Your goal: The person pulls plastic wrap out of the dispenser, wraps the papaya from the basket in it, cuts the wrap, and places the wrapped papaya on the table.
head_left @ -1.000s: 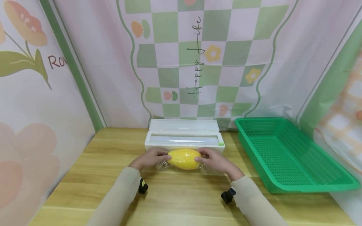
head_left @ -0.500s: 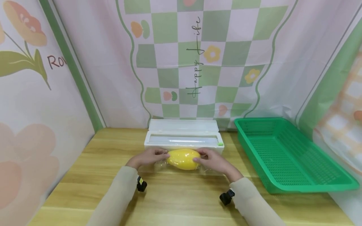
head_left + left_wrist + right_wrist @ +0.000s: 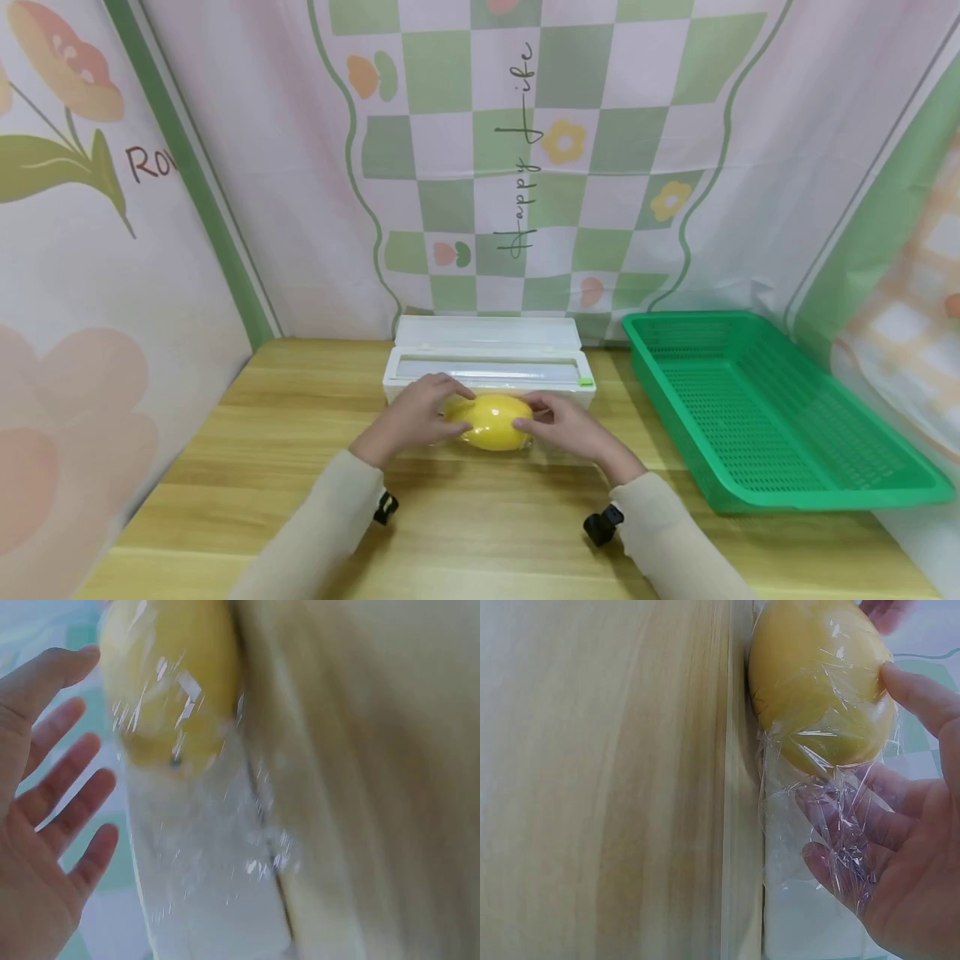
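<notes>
A glossy yellow mango-shaped fruit (image 3: 497, 423), lying lengthwise across my front, is wrapped in clear cling film (image 3: 195, 832). My right hand (image 3: 566, 427) holds its right end; in the right wrist view the thumb presses the fruit's side while the fingers lie behind loose, crumpled film. At the other end is my left hand (image 3: 416, 417). Its fingers are spread and relaxed in the left wrist view, with the thumb tip right at the fruit's edge. Film trails off past both ends of the fruit.
Just behind the fruit stands a white cling film dispenser (image 3: 487, 333), its lid raised and a roll inside. A green perforated basket (image 3: 675, 421) is on the right of the wooden table (image 3: 480, 533). Printed curtains close off the back and sides.
My left hand has let go of the film at the left end, opened, and moved up and right over that end of the fruit. My right hand has kept its place.
</notes>
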`<action>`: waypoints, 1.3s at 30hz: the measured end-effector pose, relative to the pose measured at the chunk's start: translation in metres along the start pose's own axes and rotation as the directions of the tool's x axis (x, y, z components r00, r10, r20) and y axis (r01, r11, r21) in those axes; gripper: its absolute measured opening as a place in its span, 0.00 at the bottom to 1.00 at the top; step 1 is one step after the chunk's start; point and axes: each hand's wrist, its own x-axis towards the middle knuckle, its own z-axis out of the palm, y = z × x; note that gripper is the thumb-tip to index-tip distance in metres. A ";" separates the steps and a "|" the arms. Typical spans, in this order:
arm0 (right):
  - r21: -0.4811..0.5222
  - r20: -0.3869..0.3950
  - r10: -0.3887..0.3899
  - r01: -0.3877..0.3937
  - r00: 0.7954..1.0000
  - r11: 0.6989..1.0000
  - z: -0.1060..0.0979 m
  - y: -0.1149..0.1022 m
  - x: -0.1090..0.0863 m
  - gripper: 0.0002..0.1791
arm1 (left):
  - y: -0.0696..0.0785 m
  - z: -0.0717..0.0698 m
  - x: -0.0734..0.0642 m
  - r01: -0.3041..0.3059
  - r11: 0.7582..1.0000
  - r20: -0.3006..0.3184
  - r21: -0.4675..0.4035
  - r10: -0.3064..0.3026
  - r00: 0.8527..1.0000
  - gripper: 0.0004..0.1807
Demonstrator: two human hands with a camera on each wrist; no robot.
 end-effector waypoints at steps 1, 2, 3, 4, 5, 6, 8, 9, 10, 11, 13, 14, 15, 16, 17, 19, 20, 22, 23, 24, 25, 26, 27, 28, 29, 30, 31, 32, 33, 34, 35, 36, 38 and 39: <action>0.003 0.000 -0.001 0.001 1.000 1.000 0.000 0.000 0.000 0.27 | 0.002 0.004 0.001 -0.019 0.999 -0.011 0.037 0.020 1.000 0.23; 0.001 -0.001 -0.001 0.001 1.000 1.000 0.000 -0.001 -0.001 0.27 | 0.005 0.007 0.002 -0.031 0.997 -0.016 0.072 0.032 0.999 0.24; -0.001 -0.005 0.002 -0.002 1.000 1.000 0.000 -0.001 -0.001 0.27 | 0.007 0.010 0.002 -0.037 0.995 -0.023 0.096 0.039 0.999 0.24; -0.004 -0.013 0.010 -0.010 1.000 1.000 0.000 -0.002 -0.002 0.27 | 0.008 0.012 0.002 -0.036 0.993 -0.028 0.114 0.040 0.999 0.24; -0.006 -0.021 0.017 -0.017 1.000 1.000 0.000 -0.003 -0.003 0.28 | 0.009 0.014 0.002 -0.037 0.991 -0.034 0.129 0.041 0.999 0.24; -0.012 -0.030 0.024 -0.025 0.999 1.000 -0.001 -0.004 -0.004 0.28 | 0.009 0.016 0.002 -0.035 0.990 -0.037 0.139 0.041 0.998 0.24; -0.038 -0.061 0.038 -0.040 0.997 0.998 -0.003 -0.005 -0.006 0.28 | 0.010 0.018 0.002 -0.030 0.988 -0.043 0.151 0.037 0.998 0.24; -0.056 -0.083 0.040 -0.044 0.996 0.997 -0.004 -0.006 -0.007 0.28 | 0.010 0.018 0.002 -0.027 0.989 -0.046 0.149 0.035 0.998 0.24; -0.076 -0.108 0.037 -0.045 0.994 0.996 -0.006 -0.007 -0.008 0.27 | 0.010 0.019 0.002 -0.023 0.989 -0.046 0.147 0.030 0.999 0.24; -0.094 -0.133 0.024 -0.037 0.991 0.995 -0.008 -0.007 -0.010 0.26 | 0.010 0.020 0.002 -0.018 0.989 -0.045 0.146 0.025 0.999 0.24; -0.129 -0.202 -0.018 -0.008 0.979 0.992 -0.013 -0.007 -0.010 0.22 | 0.009 0.021 0.002 -0.008 0.990 -0.045 0.142 0.014 0.999 0.25; -0.139 -0.238 -0.042 0.008 0.970 0.990 -0.016 -0.007 -0.010 0.20 | 0.009 0.021 0.002 -0.003 0.991 -0.046 0.137 0.010 0.999 0.25; -0.144 -0.273 -0.068 0.029 0.960 0.989 -0.019 -0.006 -0.010 0.18 | 0.009 0.021 0.002 -0.001 0.991 -0.049 0.133 0.008 0.999 0.25; -0.146 -0.304 -0.089 0.046 0.948 0.988 -0.023 -0.006 -0.010 0.17 | 0.009 0.022 0.002 0.003 0.991 -0.051 0.130 0.004 0.999 0.25; -0.158 -0.337 -0.107 0.056 0.936 0.986 -0.026 -0.005 -0.010 0.17 | 0.009 0.022 0.002 0.005 0.992 -0.055 0.128 0.002 0.998 0.25; -0.182 -0.388 -0.115 0.046 0.915 0.982 -0.032 -0.003 -0.009 0.18 | 0.009 0.023 0.002 0.010 0.993 -0.062 0.119 -0.003 0.998 0.26; -0.195 -0.403 -0.109 0.031 0.909 0.980 -0.035 -0.002 -0.009 0.20 | 0.009 0.023 0.002 0.012 0.993 -0.064 0.115 -0.005 0.998 0.26; -0.221 -0.417 -0.085 -0.011 0.905 0.975 -0.040 0.002 -0.008 0.25 | 0.009 0.023 0.002 0.015 0.994 -0.066 0.109 -0.007 0.998 0.26; -0.228 -0.416 -0.067 -0.033 0.907 0.973 -0.042 0.004 -0.007 0.28 | 0.010 0.023 0.001 0.015 0.994 -0.066 0.107 -0.008 0.998 0.26; -0.221 -0.408 -0.046 -0.050 0.912 0.974 -0.044 0.007 -0.006 0.31 | 0.010 0.022 0.001 0.015 0.994 -0.065 0.104 -0.008 0.998 0.26; -0.204 -0.394 -0.023 -0.063 0.919 0.977 -0.046 0.010 -0.005 0.34 | 0.011 0.022 0.001 0.014 0.995 -0.064 0.100 -0.008 0.998 0.26; -0.182 -0.380 0.002 -0.077 0.925 0.980 -0.046 0.014 -0.003 0.37 | 0.011 0.021 0.001 0.012 0.995 -0.063 0.096 -0.006 0.998 0.26; -0.155 -0.362 0.029 -0.091 0.932 0.984 -0.047 0.018 -0.002 0.40 | 0.012 0.021 0.000 0.010 0.996 -0.063 0.090 -0.004 0.998 0.26; -0.126 -0.344 0.056 -0.106 0.937 0.986 -0.047 0.022 -0.002 0.42 | 0.012 0.020 0.000 0.008 0.996 -0.064 0.086 -0.003 0.998 0.26; -0.094 -0.323 0.082 -0.118 0.943 0.989 -0.047 0.026 -0.001 0.44 | 0.013 0.020 -0.001 0.007 0.996 -0.064 0.083 -0.002 0.998 0.26; -0.059 -0.303 0.105 -0.128 0.947 0.990 -0.046 0.030 -0.001 0.46 | 0.013 0.019 -0.001 0.005 0.997 -0.064 0.080 0.000 0.998 0.26; -0.033 -0.284 0.122 -0.137 0.951 0.990 -0.046 0.034 -0.001 0.47 | 0.014 0.019 -0.001 0.003 0.997 -0.065 0.077 0.002 0.998 0.26; -0.007 -0.270 0.138 -0.146 0.953 0.989 -0.045 0.038 -0.001 0.47 | 0.014 0.019 -0.001 0.001 0.997 -0.066 0.074 0.004 0.998 0.26; 0.015 -0.259 0.148 -0.149 0.954 0.989 -0.045 0.042 -0.002 0.47 | 0.014 0.019 -0.001 -0.001 0.997 -0.066 0.072 0.006 0.998 0.26; 0.036 -0.250 0.157 -0.153 0.955 0.988 -0.044 0.046 -0.002 0.47 | 0.014 0.019 -0.002 -0.004 0.997 -0.069 0.071 0.009 0.998 0.26; 0.054 -0.242 0.160 -0.152 0.957 0.987 -0.044 0.049 -0.002 0.46 | 0.014 0.019 -0.002 -0.004 0.998 -0.069 0.067 0.009 0.998 0.26; 0.071 -0.236 0.160 -0.147 0.958 0.987 -0.044 0.051 -0.003 0.45 | 0.014 0.019 -0.002 -0.003 0.998 -0.070 0.062 0.008 0.997 0.26; 0.097 -0.229 0.153 -0.134 0.961 0.986 -0.043 0.054 -0.004 0.44 | 0.014 0.019 -0.002 0.003 0.999 -0.074 0.050 0.000 0.997 0.25; 0.104 -0.225 0.143 -0.122 0.964 0.987 -0.043 0.055 -0.004 0.44 | 0.014 0.018 -0.002 0.010 0.999 -0.077 0.046 -0.006 0.997 0.25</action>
